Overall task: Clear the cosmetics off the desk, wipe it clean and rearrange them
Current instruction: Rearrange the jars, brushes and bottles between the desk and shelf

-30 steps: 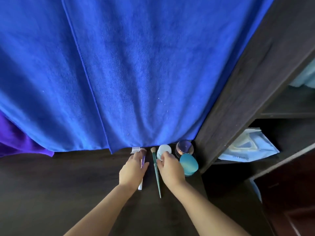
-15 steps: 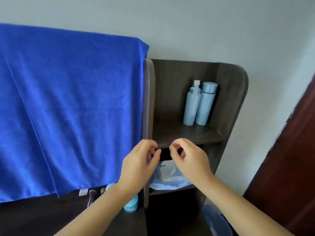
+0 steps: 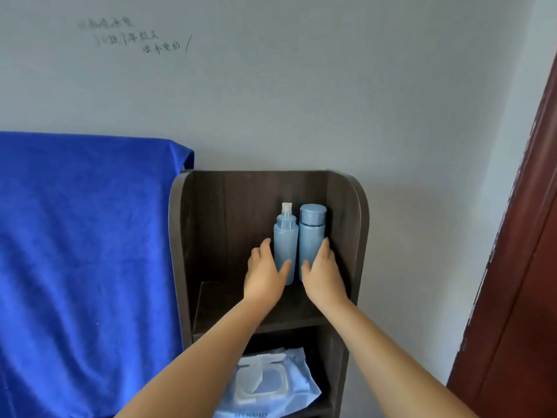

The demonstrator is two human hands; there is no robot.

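Two light blue bottles stand side by side at the back right of the top shelf of a dark wooden shelf unit (image 3: 223, 306). The pump bottle (image 3: 284, 233) has a white nozzle, and my left hand (image 3: 263, 276) grips its lower part, fingers on its left side and thumb across its front. The capped bottle (image 3: 312, 233) stands to its right, touching it. My right hand (image 3: 324, 276) grips that one low down, fingers on its right side and thumb on the front. Both bottles are upright on the shelf. The desk and the other cosmetics are out of view.
A pack of wet wipes (image 3: 271, 384) lies on the shelf below. A large blue towel (image 3: 84, 251) hangs to the left of the shelf unit. A dark red door (image 3: 527, 297) stands at the right, with a pale wall behind.
My view rose from the desk to the shelf unit. Both hands left the small cosmetics on the desk, went up empty, and now hold the two blue bottles on the top shelf.
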